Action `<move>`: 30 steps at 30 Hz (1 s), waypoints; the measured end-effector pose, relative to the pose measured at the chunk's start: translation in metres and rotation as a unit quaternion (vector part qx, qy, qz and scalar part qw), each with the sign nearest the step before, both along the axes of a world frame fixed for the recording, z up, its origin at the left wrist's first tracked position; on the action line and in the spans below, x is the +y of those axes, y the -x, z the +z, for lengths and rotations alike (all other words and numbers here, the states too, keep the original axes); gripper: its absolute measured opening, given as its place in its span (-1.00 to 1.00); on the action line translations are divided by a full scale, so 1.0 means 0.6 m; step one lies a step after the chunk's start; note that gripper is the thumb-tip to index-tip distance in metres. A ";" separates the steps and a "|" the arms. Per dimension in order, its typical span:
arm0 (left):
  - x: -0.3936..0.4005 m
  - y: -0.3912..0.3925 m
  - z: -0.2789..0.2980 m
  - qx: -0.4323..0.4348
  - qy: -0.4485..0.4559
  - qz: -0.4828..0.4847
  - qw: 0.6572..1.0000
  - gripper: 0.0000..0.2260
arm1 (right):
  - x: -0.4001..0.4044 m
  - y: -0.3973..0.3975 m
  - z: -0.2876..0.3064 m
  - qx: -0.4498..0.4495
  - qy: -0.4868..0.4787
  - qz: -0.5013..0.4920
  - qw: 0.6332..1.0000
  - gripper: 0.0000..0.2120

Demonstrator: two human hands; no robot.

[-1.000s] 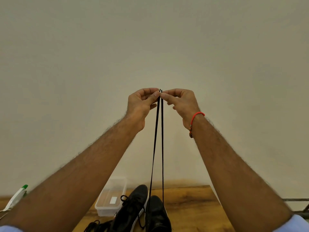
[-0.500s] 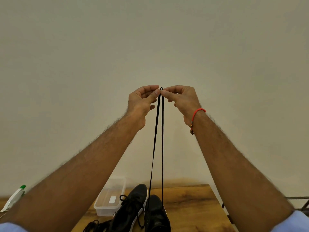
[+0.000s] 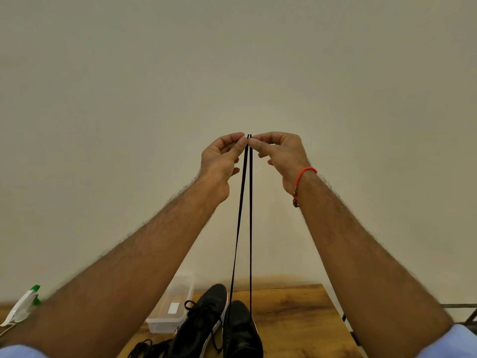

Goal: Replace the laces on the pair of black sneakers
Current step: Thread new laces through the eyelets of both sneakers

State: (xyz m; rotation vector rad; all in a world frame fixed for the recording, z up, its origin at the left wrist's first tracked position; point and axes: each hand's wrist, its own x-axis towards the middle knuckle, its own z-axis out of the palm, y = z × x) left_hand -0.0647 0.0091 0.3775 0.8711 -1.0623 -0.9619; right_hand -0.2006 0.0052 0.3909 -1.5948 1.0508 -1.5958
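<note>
I hold both hands raised in front of a plain cream wall (image 3: pixel 232 60), each pinching one end of a black lace (image 3: pixel 244 202) between thumb and forefinger. My left hand (image 3: pixel 222 161) grips the left strand and my right hand (image 3: pixel 280 156) the right strand, the two tips standing side by side and just apart where my fingertips nearly meet. A red thread bracelet (image 3: pixel 303 174) circles my right wrist.

From my hands the two strands run taut and almost parallel down toward me, to the right black sneaker (image 3: pixel 241 332) on the wooden bench (image 3: pixel 296 319) at the near edge of the scene; its eyelets are too dark to make out. Touching it on the left sits the other black sneaker (image 3: pixel 204 321), with a white sole edge and a black lace threaded and looped over its tongue. A loose tangle of black lace (image 3: pixel 144 351) lies on the bench to the near left of that shoe.

Just left of the sneakers and a little farther off, a clear plastic lidded box (image 3: pixel 173 306) with a white label sits on the bench. At the far left edge a white spray bottle with a green tip (image 3: pixel 23 303) shows partly behind my left forearm. Pale blue sleeves (image 3: pixel 454 342) appear at the bottom corners.
</note>
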 end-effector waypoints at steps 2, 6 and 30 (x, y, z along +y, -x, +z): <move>0.001 0.002 0.001 0.000 -0.001 0.001 1.000 -0.83 | 0.000 0.002 0.001 0.002 0.000 -0.002 1.000 -0.88; 0.002 0.002 0.002 -0.007 0.001 0.002 1.000 -0.84 | 0.000 0.004 0.002 0.007 0.001 -0.003 1.000 -0.88; 0.000 -0.089 -0.240 -0.439 -0.027 0.020 0.898 -0.82 | -0.024 0.011 -0.242 0.174 -0.130 0.053 0.975 -0.94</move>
